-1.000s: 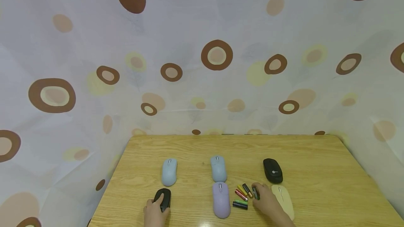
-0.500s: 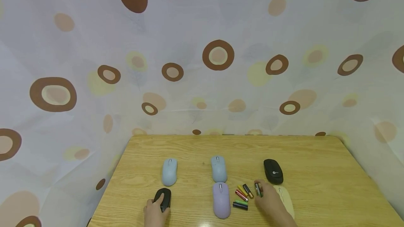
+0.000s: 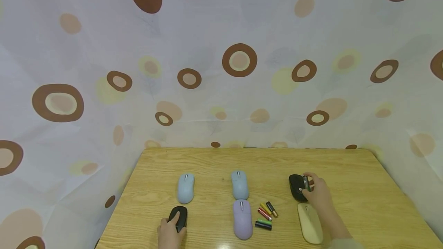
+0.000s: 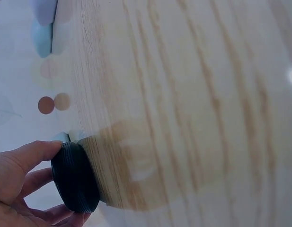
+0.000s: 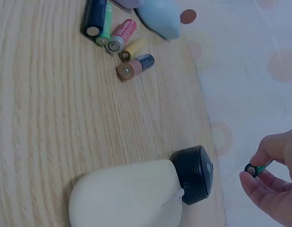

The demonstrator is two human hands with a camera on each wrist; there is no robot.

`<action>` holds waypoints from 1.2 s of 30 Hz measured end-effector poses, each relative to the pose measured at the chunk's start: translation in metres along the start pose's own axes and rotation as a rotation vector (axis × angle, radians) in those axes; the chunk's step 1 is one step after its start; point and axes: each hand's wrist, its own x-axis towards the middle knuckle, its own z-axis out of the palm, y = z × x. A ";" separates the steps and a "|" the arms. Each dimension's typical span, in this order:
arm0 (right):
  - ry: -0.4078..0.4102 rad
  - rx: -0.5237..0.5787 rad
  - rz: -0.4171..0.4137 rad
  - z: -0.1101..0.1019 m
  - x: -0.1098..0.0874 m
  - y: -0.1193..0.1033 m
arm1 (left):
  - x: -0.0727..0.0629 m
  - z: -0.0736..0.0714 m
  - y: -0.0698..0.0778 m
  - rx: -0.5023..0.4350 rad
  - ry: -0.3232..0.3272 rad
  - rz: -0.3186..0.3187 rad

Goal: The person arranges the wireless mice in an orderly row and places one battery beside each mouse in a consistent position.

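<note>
My left hand (image 3: 169,234) grips a black computer mouse (image 3: 182,216) at the table's front left; the left wrist view shows thumb and fingers on the sides of this mouse (image 4: 75,177). Between thumb and fingertips, my right hand (image 3: 321,196) pinches a battery (image 3: 306,183), dark with a green part. It hangs over the right edge of a second black mouse (image 3: 296,188); from the right wrist view the battery (image 5: 251,170) appears raised off the table. Loose batteries lie left of the right hand: red (image 3: 264,214), yellow (image 3: 264,207), black-and-copper (image 3: 272,209), green (image 3: 264,221) and dark blue or black (image 3: 263,226).
A cream mouse (image 3: 310,224) lies in front of the right black mouse. Mid-table, a blue mouse (image 3: 240,185) stands behind a purple one (image 3: 243,220). Another blue mouse (image 3: 185,188) is behind the left hand. A patterned sheet (image 3: 207,99) rises behind the wooden table (image 3: 360,191).
My right hand has lifted the battery away from the loose group and carried it right and back, over the right black mouse. The left hand stays on its mouse.
</note>
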 end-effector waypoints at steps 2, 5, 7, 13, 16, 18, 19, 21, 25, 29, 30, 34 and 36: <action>0.011 -0.004 0.006 -0.005 0.005 0.006 | 0.000 0.000 0.000 0.001 0.001 0.004; 0.026 -0.028 0.016 -0.009 0.011 0.016 | 0.000 0.000 0.000 0.000 0.001 0.009; 0.030 -0.044 0.020 -0.010 0.014 0.022 | -0.001 -0.001 0.000 0.000 0.001 0.011; 0.011 -0.085 0.015 -0.010 0.023 0.035 | -0.001 -0.001 0.000 0.000 0.000 0.003; -0.025 -0.112 0.026 -0.008 0.025 0.044 | 0.000 0.000 -0.001 0.004 -0.002 -0.002; -0.056 -0.118 0.044 -0.006 0.026 0.049 | 0.000 0.000 -0.001 0.005 0.002 -0.002; -0.071 -0.114 0.055 -0.005 0.027 0.051 | 0.000 0.001 -0.001 0.004 0.004 0.000; -0.092 -0.107 0.071 -0.004 0.027 0.054 | 0.000 0.001 -0.001 0.005 0.009 0.005; -0.145 -0.104 0.095 -0.001 0.025 0.056 | -0.001 0.001 -0.001 0.011 0.017 0.014; -0.180 -0.111 0.097 0.002 0.023 0.059 | -0.001 0.001 -0.001 0.007 0.016 0.010; -0.183 -0.113 0.089 0.002 0.023 0.060 | -0.001 0.001 -0.001 0.003 0.014 0.006; -0.187 -0.113 0.051 0.003 0.023 0.063 | -0.001 0.001 0.000 -0.004 0.010 0.001; -0.188 -0.128 0.035 0.004 0.023 0.064 | -0.001 0.001 0.000 -0.004 0.010 0.003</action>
